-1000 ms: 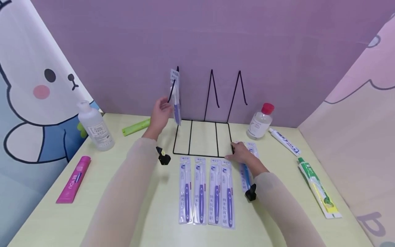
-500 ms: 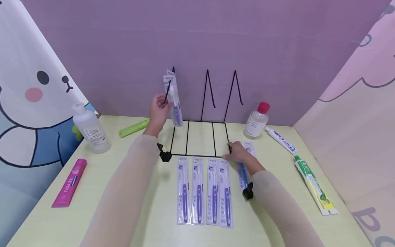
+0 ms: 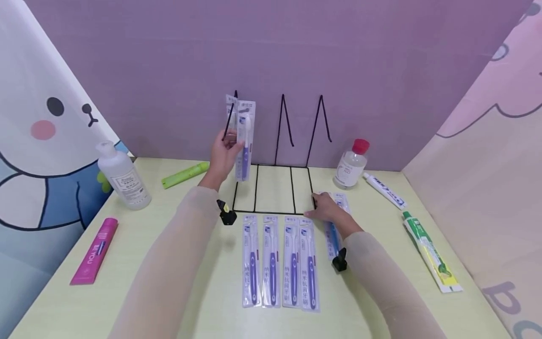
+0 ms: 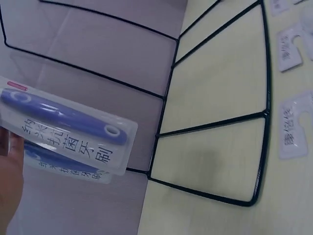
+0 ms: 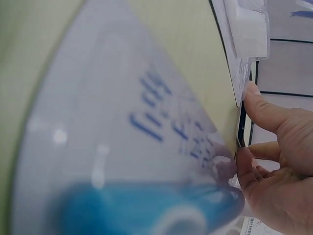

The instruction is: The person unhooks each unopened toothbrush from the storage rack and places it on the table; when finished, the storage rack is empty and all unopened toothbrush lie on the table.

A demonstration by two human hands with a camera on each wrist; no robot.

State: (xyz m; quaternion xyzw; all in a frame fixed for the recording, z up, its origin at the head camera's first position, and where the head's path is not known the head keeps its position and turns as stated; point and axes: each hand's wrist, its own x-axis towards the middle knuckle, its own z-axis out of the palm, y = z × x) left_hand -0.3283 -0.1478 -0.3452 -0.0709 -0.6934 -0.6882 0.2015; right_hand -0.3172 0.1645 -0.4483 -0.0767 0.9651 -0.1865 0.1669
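Observation:
My left hand pinches the edge of a packaged purple toothbrush and holds it upright, just right of the left prong of a black wire rack. Behind it, a second packaged toothbrush hangs at that prong, partly covered. The left wrist view shows the held toothbrush overlapping the other pack. My right hand grips the rack's front right corner between thumb and fingers. A packaged blue toothbrush lies partly hidden below that hand; its clear pack fills much of the right wrist view.
Several packaged purple toothbrushes lie in a row before the rack. To the left are a white bottle, a pink tube and a green tube. A red-capped bottle and two toothpaste tubes are at right.
The toothbrush in my left hand has moved from in line with the left prong to its right side and now faces forward. My right hand keeps its grip on the rack corner.

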